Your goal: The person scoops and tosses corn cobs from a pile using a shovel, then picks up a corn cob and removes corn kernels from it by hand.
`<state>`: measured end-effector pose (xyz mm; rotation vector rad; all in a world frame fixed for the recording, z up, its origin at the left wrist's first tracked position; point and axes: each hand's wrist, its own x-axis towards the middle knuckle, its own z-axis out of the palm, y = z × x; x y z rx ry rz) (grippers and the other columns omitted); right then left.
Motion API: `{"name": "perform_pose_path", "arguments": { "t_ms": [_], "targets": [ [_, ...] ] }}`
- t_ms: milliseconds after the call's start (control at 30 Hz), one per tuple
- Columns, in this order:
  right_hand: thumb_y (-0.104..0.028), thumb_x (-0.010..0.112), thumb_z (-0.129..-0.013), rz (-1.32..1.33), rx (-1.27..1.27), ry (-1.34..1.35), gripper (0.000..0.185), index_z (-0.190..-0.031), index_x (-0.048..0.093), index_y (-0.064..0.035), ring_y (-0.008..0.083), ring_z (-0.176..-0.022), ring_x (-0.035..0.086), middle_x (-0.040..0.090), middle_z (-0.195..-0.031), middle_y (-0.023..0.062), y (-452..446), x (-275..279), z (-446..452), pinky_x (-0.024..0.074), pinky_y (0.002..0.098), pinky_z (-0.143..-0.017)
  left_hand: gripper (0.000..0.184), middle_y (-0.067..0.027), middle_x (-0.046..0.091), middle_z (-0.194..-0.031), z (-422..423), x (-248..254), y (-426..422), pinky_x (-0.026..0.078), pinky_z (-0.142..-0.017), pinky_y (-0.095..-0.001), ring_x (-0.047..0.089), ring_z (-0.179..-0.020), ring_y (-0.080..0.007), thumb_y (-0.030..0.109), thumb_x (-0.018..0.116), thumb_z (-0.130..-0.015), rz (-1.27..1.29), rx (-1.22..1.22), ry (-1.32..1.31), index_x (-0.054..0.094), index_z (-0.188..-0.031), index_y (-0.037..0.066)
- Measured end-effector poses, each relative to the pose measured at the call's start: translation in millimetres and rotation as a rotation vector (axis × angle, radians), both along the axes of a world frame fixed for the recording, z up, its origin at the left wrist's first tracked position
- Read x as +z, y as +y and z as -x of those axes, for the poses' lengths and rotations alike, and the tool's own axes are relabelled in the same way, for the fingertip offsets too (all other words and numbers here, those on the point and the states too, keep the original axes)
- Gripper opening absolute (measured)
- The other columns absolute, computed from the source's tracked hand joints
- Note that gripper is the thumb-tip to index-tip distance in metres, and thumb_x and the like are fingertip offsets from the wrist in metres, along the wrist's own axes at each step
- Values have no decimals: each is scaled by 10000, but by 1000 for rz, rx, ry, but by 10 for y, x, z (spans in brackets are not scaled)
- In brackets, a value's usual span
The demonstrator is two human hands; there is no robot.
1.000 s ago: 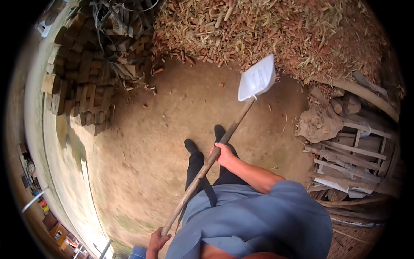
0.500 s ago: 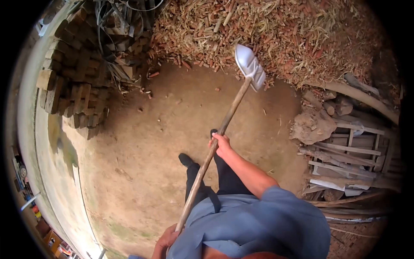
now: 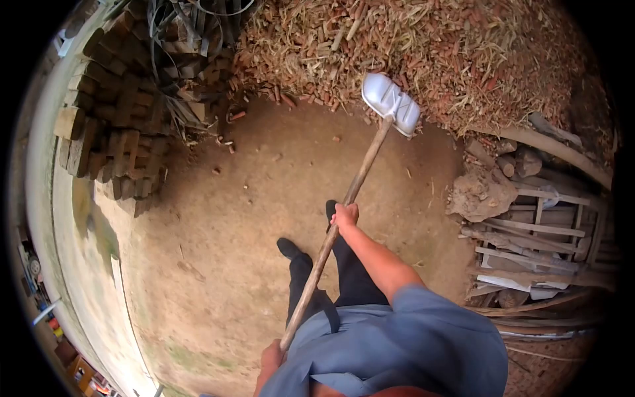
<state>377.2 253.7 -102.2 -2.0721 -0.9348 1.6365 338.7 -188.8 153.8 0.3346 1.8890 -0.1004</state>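
A long wooden-handled shovel [image 3: 365,162] slants across in front of my body, its pale silvery blade [image 3: 391,106] at the far end. The back of the blade, with its ridges, faces up at the edge of a heap of corn cobs and husks [image 3: 423,46]. Midway along the shaft, my right hand [image 3: 345,215] is wrapped round the wood. My left hand [image 3: 270,357] grips the rear part of the handle, close to my left side, partly cut off by my shirt. Whether the blade touches the heap or hovers above it I cannot tell.
Stacked wooden blocks [image 3: 119,149] rise at the left, with tangled strips [image 3: 178,66] behind them. On the right lie a large stump [image 3: 483,194], logs and a wooden frame [image 3: 529,231]. A few loose cobs dot the dirt floor [image 3: 218,264].
The shovel blade has turned so more of its ridged back shows, and it has shifted slightly right. Both hands have moved a little to the right with the handle, still gripping it.
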Motion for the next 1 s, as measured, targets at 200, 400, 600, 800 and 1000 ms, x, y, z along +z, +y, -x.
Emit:
{"name": "perform_pose_path", "arguments": {
  "t_ms": [200,400,600,800,1000],
  "targets": [
    [-95,642,-848,132,95,-98,271,-968,436,34,227,-445,561,543,-634,124,-96,-138,-108,501,385,-383,232,-285,672,-900,-153,-70,-159,500,-762,-533,652,-901,-488,232,572,-898,-85,114,-117,608,-1079,93],
    [-111,638,-849,1,4,-26,265,-952,439,30,224,-426,554,547,-606,128,-47,179,-25,497,383,-381,210,-289,666,-866,-53,34,8,488,-744,-544,640,-900,-507,235,606,-891,-72,29,-22,592,-1037,85],
    [-64,626,-830,66,7,-173,218,-925,455,32,217,-426,546,546,-609,124,142,-247,-206,482,372,-363,275,-286,666,-856,-119,-170,227,491,-738,-550,629,-894,-517,265,671,-868,-90,54,-49,590,-997,35],
    [-64,624,-836,125,-85,-63,235,-947,438,28,217,-420,541,536,-601,118,-266,-119,-398,478,381,-359,282,-278,670,-837,-22,234,82,505,-728,-542,642,-860,-506,266,699,-848,-25,1,-26,604,-979,35],
    [-75,628,-835,8,-108,-89,238,-954,452,32,222,-417,548,538,-592,119,244,-150,-325,480,384,-362,310,-276,673,-843,83,-105,293,510,-725,-528,647,-846,-494,284,727,-828,-176,22,-9,610,-964,31]
  ]
}}
